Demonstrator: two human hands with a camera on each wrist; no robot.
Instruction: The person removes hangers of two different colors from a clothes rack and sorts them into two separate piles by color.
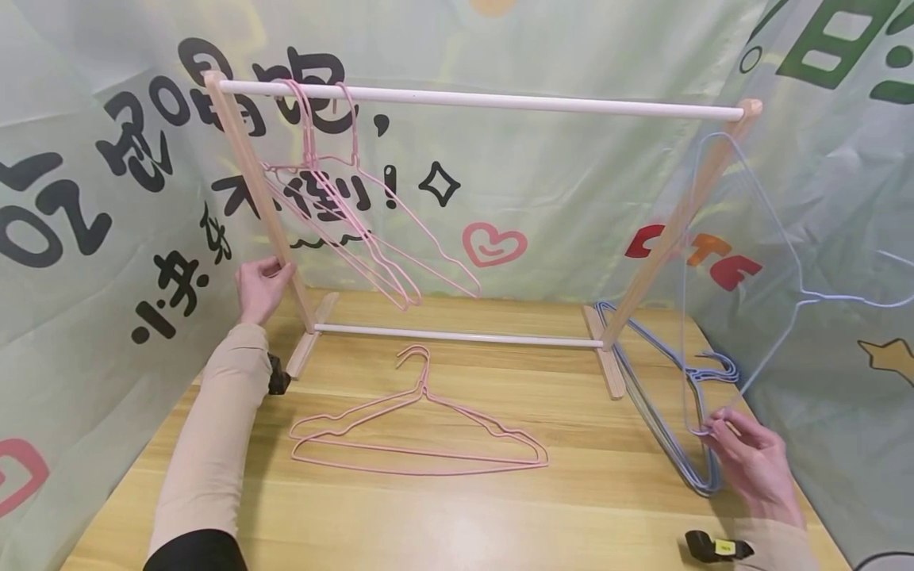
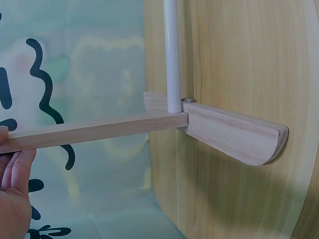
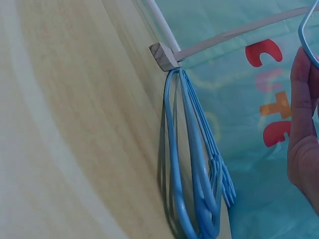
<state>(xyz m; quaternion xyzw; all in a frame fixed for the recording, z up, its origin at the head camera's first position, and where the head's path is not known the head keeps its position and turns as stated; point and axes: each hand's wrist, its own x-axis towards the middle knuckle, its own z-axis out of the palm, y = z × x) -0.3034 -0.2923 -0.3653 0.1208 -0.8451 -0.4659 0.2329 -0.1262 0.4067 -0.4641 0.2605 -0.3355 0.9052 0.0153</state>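
My left hand (image 1: 263,289) grips the left wooden post (image 1: 257,182) of a small clothes rack, low down near its foot; the left wrist view shows fingers and thumb on either side of the post. At the right, my right hand (image 1: 753,460) pinches one corner of a blue wire hanger (image 1: 795,246), raised with its hook pointing right. Behind that hand a bundle of blue hangers (image 3: 194,164) lies on the table by the rack's right foot (image 1: 605,353). Several pink hangers (image 1: 357,238) hang at the left end of the white top rail (image 1: 485,100).
Two overlapping pink hangers (image 1: 421,460) lie on the wooden table (image 1: 400,523) in front of the rack. A white lower bar (image 1: 457,336) joins the rack's feet. Printed cloth (image 1: 571,198) stands behind and at both sides.
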